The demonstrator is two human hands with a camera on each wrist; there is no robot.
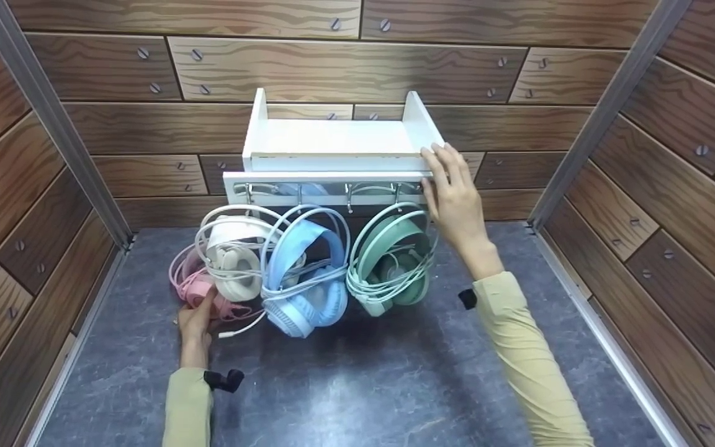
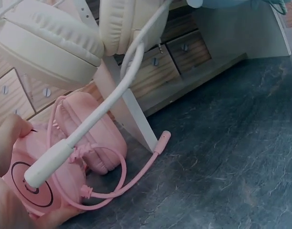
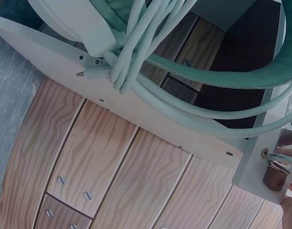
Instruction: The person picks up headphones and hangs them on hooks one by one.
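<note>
My left hand (image 1: 195,323) grips a pink headset (image 2: 91,131) by an ear cup, low at the left end of a white hook rack (image 1: 326,177). Its thin microphone boom sticks out toward the floor in the left wrist view. A white headset (image 1: 238,276) hangs just above, partly covering the pink one. Beside it hang a blue headset (image 1: 295,248) and a green headset (image 1: 373,248), each with its cable bundled. My right hand (image 1: 457,202) holds the rack's right end, fingers over the top and thumb at the front rail.
Several metal hooks (image 1: 349,195) line the rail. Above it is a white shelf (image 1: 332,136) with upright sides. Wood-patterned walls (image 1: 345,68) close in the back and both sides, and the floor (image 1: 357,385) is dark grey. A white cable end (image 1: 227,334) dangles near my left hand.
</note>
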